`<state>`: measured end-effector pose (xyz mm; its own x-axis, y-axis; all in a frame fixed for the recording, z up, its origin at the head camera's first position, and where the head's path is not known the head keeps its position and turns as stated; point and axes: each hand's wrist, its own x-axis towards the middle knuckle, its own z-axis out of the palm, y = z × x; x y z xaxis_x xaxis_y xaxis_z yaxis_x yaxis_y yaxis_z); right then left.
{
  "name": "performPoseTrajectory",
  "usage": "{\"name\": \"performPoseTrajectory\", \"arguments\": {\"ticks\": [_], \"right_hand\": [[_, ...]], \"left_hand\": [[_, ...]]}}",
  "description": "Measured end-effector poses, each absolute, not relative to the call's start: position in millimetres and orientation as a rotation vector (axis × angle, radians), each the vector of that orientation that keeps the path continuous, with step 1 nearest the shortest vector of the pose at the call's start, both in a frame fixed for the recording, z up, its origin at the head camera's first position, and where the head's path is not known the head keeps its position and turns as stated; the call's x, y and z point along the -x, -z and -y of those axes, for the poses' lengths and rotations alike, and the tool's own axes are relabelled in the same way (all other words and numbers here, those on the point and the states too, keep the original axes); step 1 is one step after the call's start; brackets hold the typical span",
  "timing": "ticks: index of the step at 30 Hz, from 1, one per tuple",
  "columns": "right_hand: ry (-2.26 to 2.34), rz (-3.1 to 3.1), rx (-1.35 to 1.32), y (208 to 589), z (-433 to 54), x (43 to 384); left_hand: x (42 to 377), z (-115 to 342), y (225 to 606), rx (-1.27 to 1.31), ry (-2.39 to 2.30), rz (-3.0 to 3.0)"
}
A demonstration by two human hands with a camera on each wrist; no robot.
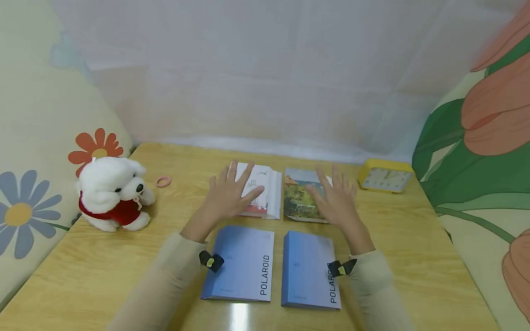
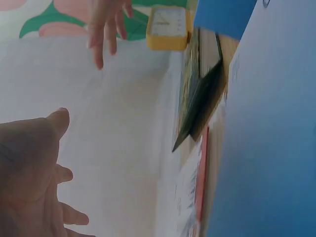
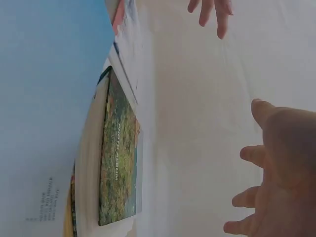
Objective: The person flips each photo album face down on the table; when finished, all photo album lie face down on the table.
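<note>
- the left hand (image 1: 225, 197) and right hand (image 1: 337, 202) are hovering, fingers spread wide, holding nothing.
- the white book (image 1: 258, 175) and green album (image 1: 298, 198) are lying on the table (image 1: 414, 257) behind two blue books (image 1: 244, 264).
- a sleeve (image 1: 157, 285) dipping low could be bumping those crooked.

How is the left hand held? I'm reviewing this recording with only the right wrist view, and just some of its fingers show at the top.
Observer: The head view shows the left hand with its fingers spread.
Reviewer: I see one blue album. Is there a second?
Observer: Yes, in the head view a second blue album lies to its left.
Reviewer: Anything near the far right corner of the table?
Observer: A yellow clock stands there.
</note>
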<state>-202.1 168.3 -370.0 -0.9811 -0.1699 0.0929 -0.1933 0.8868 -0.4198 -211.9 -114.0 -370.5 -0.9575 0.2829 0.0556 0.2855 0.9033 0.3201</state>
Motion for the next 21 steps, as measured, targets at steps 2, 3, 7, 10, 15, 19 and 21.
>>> {"name": "performPoseTrajectory", "arguments": {"ticks": [2, 3, 7, 10, 15, 19, 21], "right_hand": [[-0.683, 2.998, -0.332, 370.7, -171.8, 192.0], [-0.688, 2.996, -0.351, 371.9, -173.8, 186.1], [-0.683, 2.996, -0.389, 382.2, -181.4, 161.2], [-0.658, 3.007, -0.395, 393.0, -185.2, 144.6], [-0.736, 2.992, -0.408, 410.0, -185.7, 127.9], [-0.803, 3.029, -0.413, 420.9, -184.1, 121.0], [-0.817, 3.054, -0.414, 425.2, -183.4, 118.5]], "left_hand": [[196.7, 106.1, 372.0, 0.527, 0.543, 3.025], [188.9, 102.1, 374.3, 0.564, 0.560, 3.005], [156.4, 85.9, 386.9, 0.711, 0.654, 2.959], [134.3, 74.9, 397.8, 0.794, 0.766, 2.972], [107.1, 60.4, 413.3, 0.856, 0.884, 3.037], [92.8, 52.3, 424.9, 0.914, 0.897, 3.130], [88.4, 48.9, 429.7, 0.943, 0.859, 3.189]]}}
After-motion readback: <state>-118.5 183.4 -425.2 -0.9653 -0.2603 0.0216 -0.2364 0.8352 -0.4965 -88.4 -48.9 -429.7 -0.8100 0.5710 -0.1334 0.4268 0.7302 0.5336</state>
